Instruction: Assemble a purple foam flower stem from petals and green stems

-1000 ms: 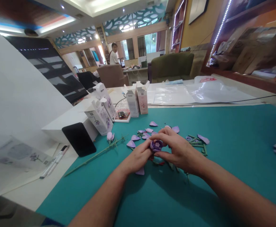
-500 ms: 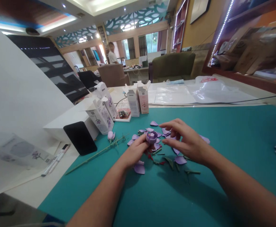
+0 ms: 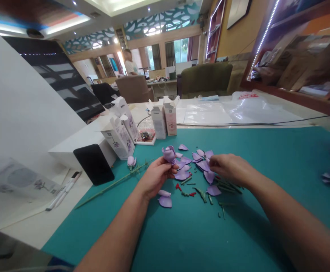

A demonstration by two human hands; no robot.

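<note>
Watching my left hand [image 3: 156, 176] pinching the purple foam flower bud [image 3: 169, 154] above the teal mat [image 3: 255, 226], I'm judging it light and soft, best held at its base. My right hand [image 3: 230, 167] is now moving off the bud to the loose petals [image 3: 204, 165], its fingers curled; I cannot tell whether they're gripping anything.

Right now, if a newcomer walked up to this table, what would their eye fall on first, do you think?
Probably the lilac artificial flower bud held up in the left hand, near the middle of the teal mat. To its right, lilac petals lie scattered beneath the right hand. Behind them stand white printed boxes.
</note>
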